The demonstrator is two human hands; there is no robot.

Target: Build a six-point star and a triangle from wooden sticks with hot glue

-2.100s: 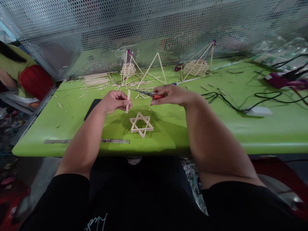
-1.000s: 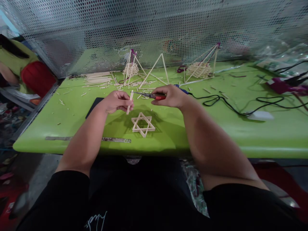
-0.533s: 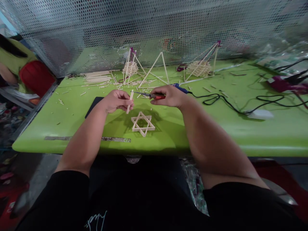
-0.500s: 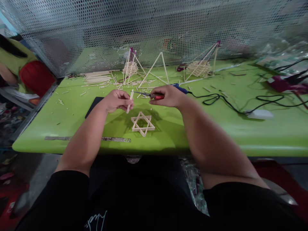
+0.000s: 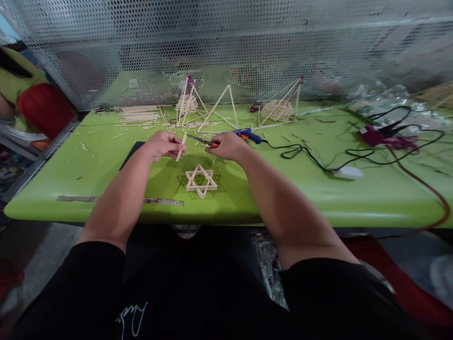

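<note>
My left hand (image 5: 164, 146) pinches a pair of short wooden sticks (image 5: 181, 148), held upright and tilted. My right hand (image 5: 225, 144) is closed around red-handled pliers (image 5: 200, 140), whose long pointed jaws reach left toward the sticks' upper part. Whether the tips touch the sticks I cannot tell. Below and between my hands, a six-pointed star (image 5: 201, 181) built of layered wooden sticks lies on the green table (image 5: 226, 208). A blue glue gun (image 5: 249, 135) rests just behind my right hand.
Behind are loose sticks (image 5: 136, 115), a stick frame (image 5: 228, 89) and two stacked-stick pieces, one on the left (image 5: 186, 104) and one on the right (image 5: 278, 111). A metal strip (image 5: 163, 201) lies near the front edge. Black cable (image 5: 311, 160) runs right, past a white block (image 5: 348, 173). Perforated metal (image 5: 226, 42) stands behind.
The camera view has shifted, so the table's things sit further left. My hands keep their hold on the sticks and pliers, and more of the glue gun shows.
</note>
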